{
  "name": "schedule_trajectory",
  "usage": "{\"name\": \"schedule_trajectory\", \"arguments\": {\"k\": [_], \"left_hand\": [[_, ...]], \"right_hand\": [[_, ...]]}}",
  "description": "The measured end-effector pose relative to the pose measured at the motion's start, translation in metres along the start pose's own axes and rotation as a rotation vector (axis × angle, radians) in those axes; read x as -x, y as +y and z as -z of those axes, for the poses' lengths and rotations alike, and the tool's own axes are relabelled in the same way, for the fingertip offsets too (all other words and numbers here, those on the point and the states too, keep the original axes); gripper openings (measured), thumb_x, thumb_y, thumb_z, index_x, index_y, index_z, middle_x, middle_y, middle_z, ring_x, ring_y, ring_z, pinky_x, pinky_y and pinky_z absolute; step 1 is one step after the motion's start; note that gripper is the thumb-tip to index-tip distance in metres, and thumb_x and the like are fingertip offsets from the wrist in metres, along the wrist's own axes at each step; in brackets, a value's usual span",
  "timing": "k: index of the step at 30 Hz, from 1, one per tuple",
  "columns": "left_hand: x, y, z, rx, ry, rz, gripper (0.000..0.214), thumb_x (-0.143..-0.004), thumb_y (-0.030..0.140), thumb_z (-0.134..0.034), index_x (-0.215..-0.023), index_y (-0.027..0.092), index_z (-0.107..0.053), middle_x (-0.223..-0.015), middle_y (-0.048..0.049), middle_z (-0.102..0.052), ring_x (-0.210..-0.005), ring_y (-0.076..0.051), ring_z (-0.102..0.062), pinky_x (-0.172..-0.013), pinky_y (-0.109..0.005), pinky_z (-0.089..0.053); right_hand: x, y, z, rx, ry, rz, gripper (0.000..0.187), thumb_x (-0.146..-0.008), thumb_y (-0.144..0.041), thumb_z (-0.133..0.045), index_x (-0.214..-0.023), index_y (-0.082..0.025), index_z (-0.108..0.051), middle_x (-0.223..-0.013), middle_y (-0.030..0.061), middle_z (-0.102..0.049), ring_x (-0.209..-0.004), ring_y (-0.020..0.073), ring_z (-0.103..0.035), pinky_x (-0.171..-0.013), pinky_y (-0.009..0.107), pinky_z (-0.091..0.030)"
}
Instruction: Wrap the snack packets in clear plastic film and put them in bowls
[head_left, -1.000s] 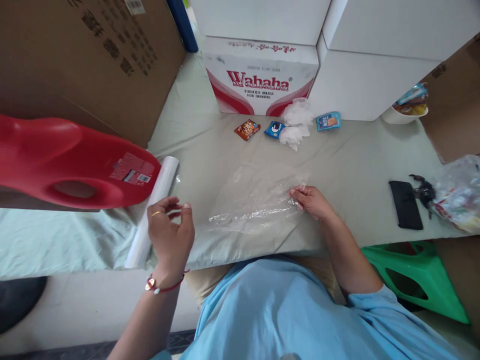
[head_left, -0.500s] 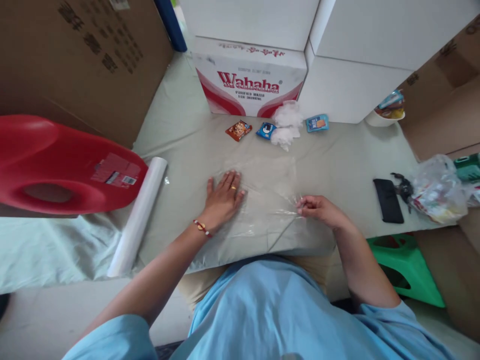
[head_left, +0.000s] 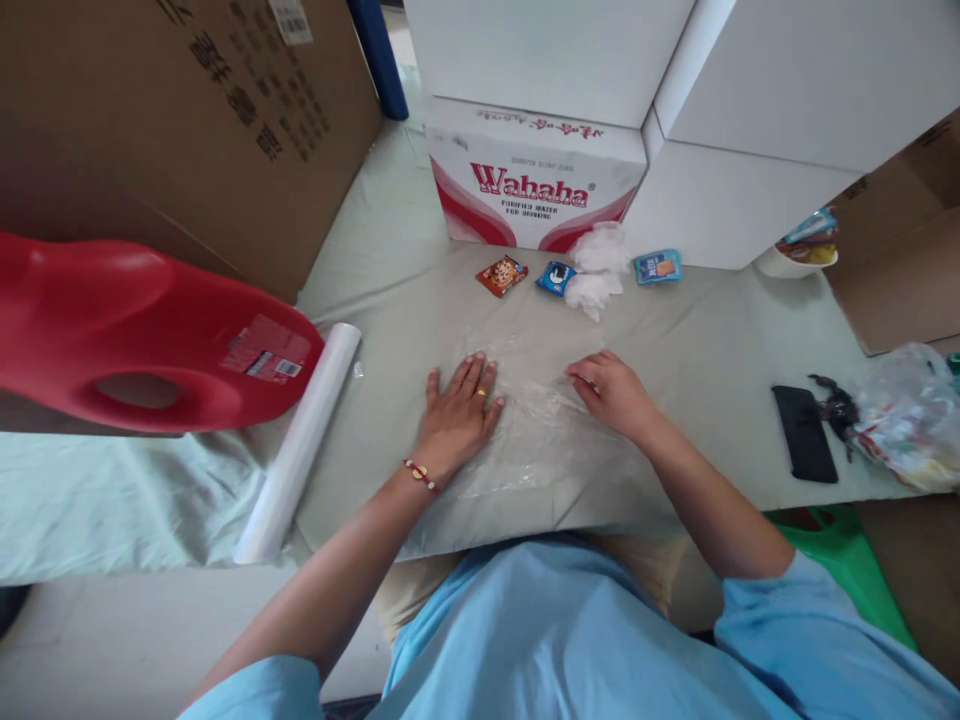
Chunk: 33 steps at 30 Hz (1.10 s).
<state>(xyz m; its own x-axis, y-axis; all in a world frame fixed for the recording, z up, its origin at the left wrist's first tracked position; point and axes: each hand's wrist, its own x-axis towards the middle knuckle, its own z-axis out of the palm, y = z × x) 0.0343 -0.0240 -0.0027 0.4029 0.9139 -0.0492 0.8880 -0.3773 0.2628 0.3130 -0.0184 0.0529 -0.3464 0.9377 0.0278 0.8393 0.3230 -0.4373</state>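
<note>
Film (head_left: 529, 445) is being pressed onto the counter (head_left: 712, 400) by the left hand (head_left: 459, 418), fingers spread wide, and is being pinched farther right by the narrowed fingers of the right hand (head_left: 613, 392).

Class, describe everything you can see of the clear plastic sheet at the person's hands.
The clear plastic sheet is thin, see-through and wrinkled, its creases catching the light. It lies loosely spread over the pale green cloth. The left hand rests flat on its left part, fingers slightly spread; the right hand appears to pinch it further right. Bag or single layer, I cannot tell.
</note>
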Motion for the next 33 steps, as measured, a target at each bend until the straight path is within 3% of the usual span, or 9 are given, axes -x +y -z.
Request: {"name": "schedule_trajectory", "arguments": {"k": [4, 8, 12, 15, 21, 26, 28, 30, 33], "left_hand": [[0.000, -0.001, -0.001, 0.003, 0.027, 0.003, 0.063, -0.109, 0.048, -0.029, -0.167, 0.022, -0.033, -0.175, -0.0096, -0.027, -0.163, -0.027, -0.026, -0.132, -0.065, -0.002], [0.001, -0.002, -0.001, 0.011, 0.042, 0.001, 0.062, -0.109, 0.048, -0.032, -0.166, 0.024, -0.035, -0.174, -0.0099, -0.030, -0.162, -0.028, -0.029, -0.131, -0.065, -0.004], [0.001, -0.002, 0.001, 0.013, 0.046, 0.002, 0.061, -0.109, 0.048, -0.032, -0.165, 0.024, -0.036, -0.174, -0.0101, -0.030, -0.161, -0.028, -0.030, -0.131, -0.065, -0.006], [0.002, -0.002, 0.002, 0.031, 0.041, -0.005, 0.062, -0.109, 0.050, -0.032, -0.165, 0.025, -0.037, -0.174, -0.0100, -0.030, -0.162, -0.028, -0.029, -0.132, -0.065, -0.005], [0.002, -0.004, 0.001, 0.083, 0.061, -0.027, 0.065, -0.107, 0.053, -0.035, -0.166, 0.026, -0.036, -0.174, -0.0107, -0.030, -0.162, -0.030, -0.028, -0.132, -0.065, -0.001], [0.003, -0.003, -0.001, 0.076, 0.067, -0.035, 0.064, -0.108, 0.051, -0.032, -0.166, 0.025, -0.034, -0.175, -0.0102, -0.030, -0.163, -0.028, -0.026, -0.132, -0.064, 0.000], [0.003, -0.003, -0.001, 0.067, 0.067, -0.034, 0.065, -0.108, 0.052, -0.031, -0.167, 0.025, -0.032, -0.175, -0.0098, -0.029, -0.163, -0.028, -0.025, -0.132, -0.065, -0.001], [0.003, -0.002, -0.002, 0.058, 0.067, -0.028, 0.068, -0.108, 0.053, -0.031, -0.169, 0.024, -0.027, -0.175, -0.0103, -0.028, -0.163, -0.029, -0.025, -0.132, -0.065, -0.003], [0.003, -0.002, -0.003, 0.048, 0.067, -0.019, 0.071, -0.107, 0.052, -0.031, -0.170, 0.020, -0.021, -0.175, -0.0118, -0.027, -0.163, -0.029, -0.025, -0.132, -0.064, -0.003]], "right_hand": [[-0.093, -0.011, -0.008, 0.244, -0.127, 0.027, 0.045, -0.100, -0.010, -0.042, -0.136, -0.015, -0.069, -0.132, 0.0158, -0.070, -0.125, 0.0306, -0.056, -0.107, 0.042, -0.044], [-0.178, -0.017, -0.017, 0.306, -0.064, 0.059, 0.065, -0.101, -0.004, -0.032, -0.164, -0.015, -0.040, -0.172, 0.0141, -0.033, -0.142, 0.0306, -0.049, -0.112, 0.041, -0.042], [-0.213, -0.016, -0.026, 0.325, -0.142, -0.037, 0.058, -0.105, -0.012, -0.030, -0.162, -0.015, -0.041, -0.166, 0.0199, -0.040, -0.126, 0.0303, -0.062, -0.102, 0.040, -0.048], [-0.196, -0.013, -0.030, 0.356, -0.140, -0.105, 0.051, -0.107, -0.020, -0.033, -0.155, -0.014, -0.048, -0.150, 0.0232, -0.054, -0.115, 0.0302, -0.066, -0.093, 0.039, -0.051], [-0.116, 0.004, -0.018, 0.326, -0.009, -0.171, 0.041, -0.104, -0.036, -0.047, -0.135, -0.016, -0.065, -0.124, 0.0198, -0.070, -0.099, 0.0291, -0.067, -0.080, 0.035, -0.046], [-0.081, 0.029, 0.031, -0.215, 0.286, -0.392, 0.041, -0.101, -0.050, -0.044, -0.083, -0.020, -0.065, -0.071, 0.0056, -0.060, -0.068, 0.0190, -0.052, -0.063, 0.030, -0.036], [-0.074, 0.025, 0.049, -0.498, 0.165, -0.387, 0.043, -0.096, -0.056, -0.049, -0.072, -0.022, -0.059, -0.063, 0.0012, -0.050, -0.057, 0.0142, -0.039, -0.056, 0.029, -0.028], [-0.068, 0.011, 0.055, -0.650, -0.121, -0.319, 0.043, -0.090, -0.059, -0.059, -0.068, -0.021, -0.059, -0.060, -0.0012, -0.047, -0.053, 0.0116, -0.032, -0.053, 0.028, -0.025], [-0.061, -0.014, 0.042, -0.629, -0.556, -0.141, 0.041, -0.086, -0.057, -0.067, -0.069, -0.020, -0.066, -0.061, -0.0020, -0.051, -0.056, 0.0118, -0.040, -0.056, 0.026, -0.032]]}}
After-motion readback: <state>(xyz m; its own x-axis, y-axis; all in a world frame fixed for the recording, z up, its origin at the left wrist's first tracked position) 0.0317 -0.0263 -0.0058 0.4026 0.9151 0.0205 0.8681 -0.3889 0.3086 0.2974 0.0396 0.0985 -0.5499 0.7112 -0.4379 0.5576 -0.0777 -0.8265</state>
